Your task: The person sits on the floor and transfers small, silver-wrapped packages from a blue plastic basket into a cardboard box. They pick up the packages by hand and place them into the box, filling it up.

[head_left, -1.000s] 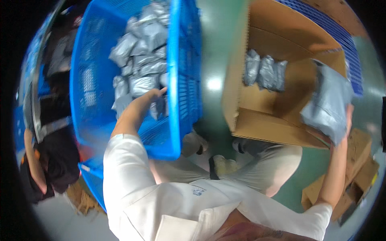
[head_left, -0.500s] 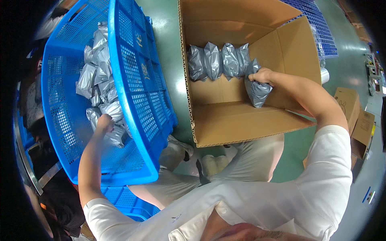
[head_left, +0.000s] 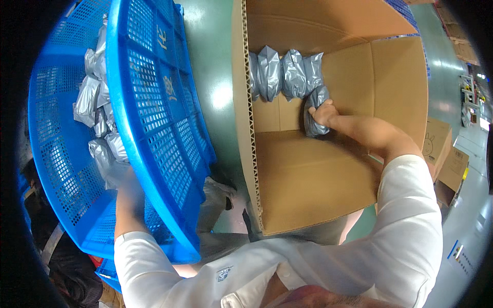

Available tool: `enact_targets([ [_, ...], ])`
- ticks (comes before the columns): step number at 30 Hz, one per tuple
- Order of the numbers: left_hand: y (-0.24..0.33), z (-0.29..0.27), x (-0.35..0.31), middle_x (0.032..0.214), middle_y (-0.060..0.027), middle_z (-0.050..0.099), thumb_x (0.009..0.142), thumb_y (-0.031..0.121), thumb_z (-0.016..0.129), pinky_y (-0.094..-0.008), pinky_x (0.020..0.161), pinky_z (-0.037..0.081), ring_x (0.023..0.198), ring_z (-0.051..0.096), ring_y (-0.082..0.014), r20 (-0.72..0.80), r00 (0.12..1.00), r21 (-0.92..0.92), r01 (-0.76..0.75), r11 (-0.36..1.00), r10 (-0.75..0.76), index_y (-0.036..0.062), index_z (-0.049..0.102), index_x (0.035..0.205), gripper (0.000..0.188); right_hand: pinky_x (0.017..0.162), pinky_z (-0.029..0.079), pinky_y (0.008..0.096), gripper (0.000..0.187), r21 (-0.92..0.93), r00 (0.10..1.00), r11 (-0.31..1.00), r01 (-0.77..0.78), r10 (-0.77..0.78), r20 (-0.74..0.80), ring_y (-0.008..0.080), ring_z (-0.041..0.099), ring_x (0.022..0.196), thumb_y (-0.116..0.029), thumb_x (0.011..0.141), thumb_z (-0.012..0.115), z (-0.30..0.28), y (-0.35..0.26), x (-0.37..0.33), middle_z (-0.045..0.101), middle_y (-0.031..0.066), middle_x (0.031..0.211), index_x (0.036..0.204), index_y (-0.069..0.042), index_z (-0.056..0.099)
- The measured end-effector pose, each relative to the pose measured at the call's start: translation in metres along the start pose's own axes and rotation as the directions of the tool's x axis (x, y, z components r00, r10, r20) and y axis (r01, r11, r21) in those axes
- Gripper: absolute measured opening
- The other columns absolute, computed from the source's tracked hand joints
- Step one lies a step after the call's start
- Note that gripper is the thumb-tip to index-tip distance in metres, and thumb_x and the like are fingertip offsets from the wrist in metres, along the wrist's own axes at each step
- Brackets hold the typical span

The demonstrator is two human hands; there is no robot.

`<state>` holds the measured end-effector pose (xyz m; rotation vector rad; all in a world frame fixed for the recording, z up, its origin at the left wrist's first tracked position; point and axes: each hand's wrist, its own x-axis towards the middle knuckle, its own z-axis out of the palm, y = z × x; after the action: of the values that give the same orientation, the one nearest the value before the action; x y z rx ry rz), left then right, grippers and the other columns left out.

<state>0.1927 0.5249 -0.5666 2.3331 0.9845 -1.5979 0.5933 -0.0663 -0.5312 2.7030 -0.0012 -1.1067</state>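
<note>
Green floor point(head_left: 213, 72) separates blue basket point(head_left: 119, 113) from carton point(head_left: 323, 174); right hand point(head_left: 324, 113) pinches a grey pouch point(head_left: 315, 128), left hand point(head_left: 128, 179) too blurred to tell

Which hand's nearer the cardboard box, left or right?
Right. The right hand is inside the cardboard box, gripping a grey bag. The left hand, blurred, is away to the box's left, inside the blue crate.
</note>
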Motion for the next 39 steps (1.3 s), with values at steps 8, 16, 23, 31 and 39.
enact_targets([
  [8,0.001,-0.094,-0.071,0.092,-0.0186,0.071,0.079,0.036,0.074,-0.0397,0.068,0.054,0.083,0.068,-0.0259,0.032,0.999,-0.018,-0.041,0.999,0.041,-0.0075,0.068,0.107,0.052,0.066,0.064,0.0509,0.076,0.015,0.893,1.0,-0.005,-0.002,0.45,0.0444,0.06,0.116,-0.057,0.095,0.048,-0.04,-0.021,0.013,0.04,0.0215,0.151,0.143,0.003,0.046],
  [16,0.011,-0.236,-0.285,0.096,-0.0116,0.07,0.081,0.031,0.074,-0.0325,0.08,0.051,0.087,0.065,-0.0185,-0.4,0.917,-0.555,-0.234,0.798,-0.009,-0.0051,0.066,0.111,0.047,0.104,0.047,0.0455,0.096,0.066,0.986,0.992,-0.107,0.114,-0.12,0.037,0.057,0.124,-0.058,0.089,0.061,0.071,-0.001,0.021,0.052,0.029,0.136,0.144,0.012,0.025],
  [23,-0.002,-0.235,-0.42,0.126,-0.017,0.059,0.098,0.024,0.057,-0.0387,0.104,0.043,0.119,0.057,-0.0254,-0.897,0.44,-0.419,-0.815,0.401,-0.043,-0.0051,0.055,0.134,0.046,0.092,0.052,0.0413,0.057,-0.54,0.777,0.569,0.621,-0.353,0.521,0.0238,0.061,0.12,-0.054,0.097,0.042,-0.019,-0.034,0.037,0.065,0.0142,0.124,0.129,-0.011,0.06],
  [31,0.239,-0.243,-0.434,0.128,-0.0182,0.063,0.098,0.021,0.062,-0.0366,0.107,0.043,0.119,0.06,-0.024,-0.928,0.251,-0.281,-0.957,-0.076,0.276,0.0001,0.053,0.138,0.046,0.109,0.041,0.0448,0.06,0.978,-0.224,-0.197,-0.072,-0.952,-0.209,0.0292,0.051,0.131,-0.03,0.094,0.064,-0.257,-0.046,-0.158,0.053,0.0167,0.142,0.144,-0.004,0.044],
  [39,0.228,-0.24,-0.418,0.119,-0.0142,0.067,0.1,0.023,0.058,-0.033,0.095,0.049,0.109,0.065,-0.0211,-0.862,0.007,0.173,-0.935,0.308,0.506,-0.0013,0.062,0.127,0.036,0.08,0.057,0.0306,0.053,0.953,0.787,0.149,0.264,-0.604,-0.124,0.0181,0.07,0.09,-0.037,0.087,0.072,-0.215,-0.048,-0.204,0.07,0.0119,0.11,0.123,-0.001,0.061],
])
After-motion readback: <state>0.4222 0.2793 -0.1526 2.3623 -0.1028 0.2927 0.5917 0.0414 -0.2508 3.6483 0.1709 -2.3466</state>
